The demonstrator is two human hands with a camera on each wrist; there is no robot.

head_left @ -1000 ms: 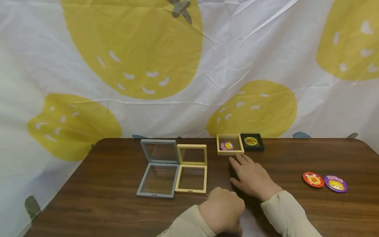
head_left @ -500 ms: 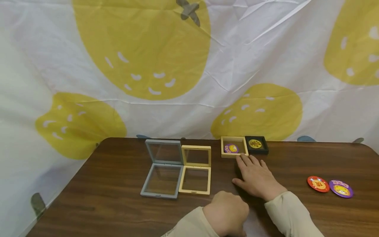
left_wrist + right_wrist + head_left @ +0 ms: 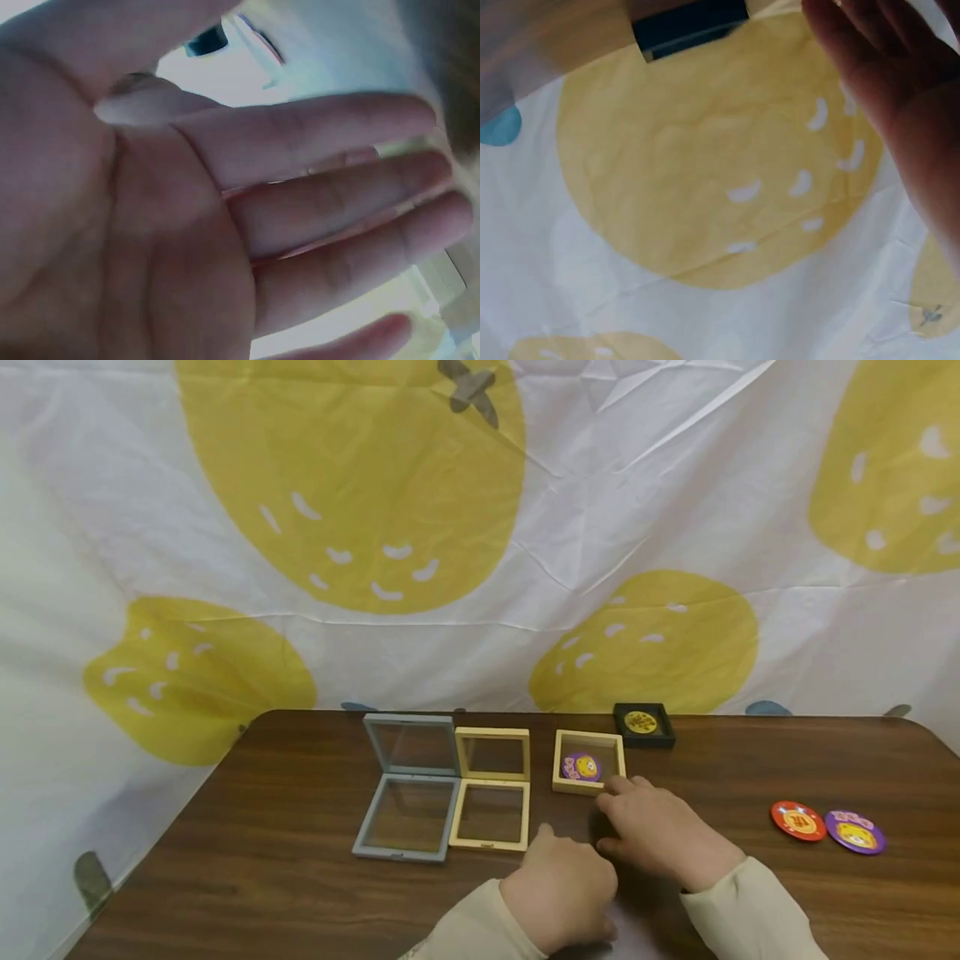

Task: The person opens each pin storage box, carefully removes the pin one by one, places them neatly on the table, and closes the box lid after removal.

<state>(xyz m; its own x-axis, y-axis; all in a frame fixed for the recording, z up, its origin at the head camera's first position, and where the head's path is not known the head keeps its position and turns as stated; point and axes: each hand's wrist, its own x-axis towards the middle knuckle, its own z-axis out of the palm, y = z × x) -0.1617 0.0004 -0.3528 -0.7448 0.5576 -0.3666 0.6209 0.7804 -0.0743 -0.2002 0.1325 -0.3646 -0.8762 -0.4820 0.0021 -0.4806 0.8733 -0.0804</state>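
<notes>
Sitting mid-tabletop: small square cream frame-box [image 3: 573,787], prob. plastic, flat on its base, so it needs no 2nd hand to steady it.
Inside it: round glossy purple badge w/ yellow bear face [image 3: 582,767], off-centre to near-L corner; prob. loose, as nothing visible centres it.
R hand [image 3: 667,831]: fingertips at frame-box's near-R corner, thumb clear of it. Can't tell if fingers hook the rim or just touch; wrist view cuts them off. Corner contact prob. gives enough control on a flat surface & leaves the badge uncovered.
L hand [image 3: 564,889]: released, palm bare, fingers straight in wrist view; held near-L of R hand, prob. idle, out of its way.
Black frame: small square black frame-box [image 3: 651,741] w/ round gold disc [image 3: 641,722], behind & R of the cream one, apart from it, by the back edge; prob. parked there.
Open pair: square blue-grey hinged frame [image 3: 401,855] & smaller square cream hinged frame [image 3: 487,845], side by side to L. Bases flat, lids upright; hinges prob. stiff enough to hold them, so panes stay exposed.
Spare badges: round red badge [image 3: 798,821] & round purple bear badge [image 3: 855,832], adjacent, face up, well R; prob. set aside to keep designs readable.
Under all: dark brown wood-grain table [image 3: 225,860].
Backdrop: white cloth w/ yellow fruit print [image 3: 675,477], hung behind, prob. as a screen.
</notes>
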